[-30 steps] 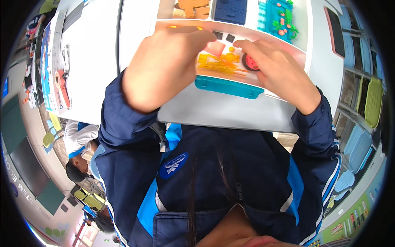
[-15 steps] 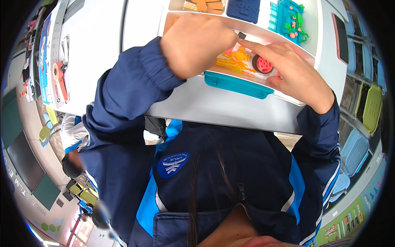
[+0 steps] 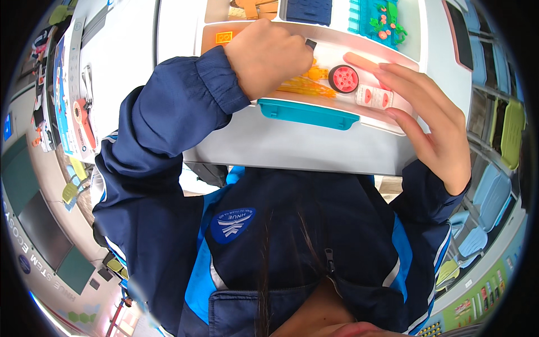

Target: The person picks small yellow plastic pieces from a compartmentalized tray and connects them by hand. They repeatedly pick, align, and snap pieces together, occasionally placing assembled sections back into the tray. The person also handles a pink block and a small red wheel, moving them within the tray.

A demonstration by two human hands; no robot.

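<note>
My left hand is closed over the front compartment of a white sorting tray, knuckles up. A small dark piece sticks out at its fingers, which are mostly hidden under the fist. My right hand is at the tray's right end, thumb and fingers apart. Its fingertips are beside a long salmon-coloured piece and a white block with pink marks. Between the hands lies a pink wheel with a black tyre. Yellow-orange pieces lie partly under my left hand.
Far compartments hold tan pieces, a dark blue studded plate and a teal piece with green and coral bits. A yellow brick sits left of my fist. A teal handle fronts the tray. Farther left is an orange tool.
My right hand has drawn back to the right, away from my left fist, uncovering the wheel and the white block. My left hand stays closed. The whole view has shifted slightly.
</note>
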